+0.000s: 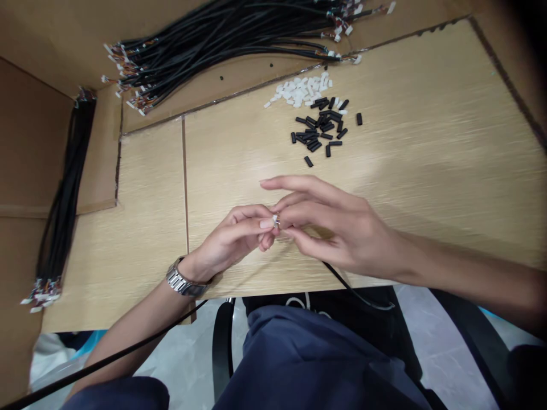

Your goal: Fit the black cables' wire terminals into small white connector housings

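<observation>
A small white connector [275,218] with thin coloured wires is pinched between the thumb and fingers of my left hand [239,234]. My right hand [348,230] meets it from the right, its thumb and fingertips at the thin wires behind the connector, with the index finger stretched out above. A black cable [337,276] runs out from under my right hand, over the table's front edge. Another length of black cable [115,354] crosses my left forearm; whether both are one cable is hidden.
Beyond my hands lie a pile of white connector housings [303,90] and scattered short black tubes [322,126] on the wooden table [427,142]. A big bundle of black cables [222,37] with white plugs lies at the back, a smaller bundle [68,188] at the left. Cardboard [34,136] borders the left.
</observation>
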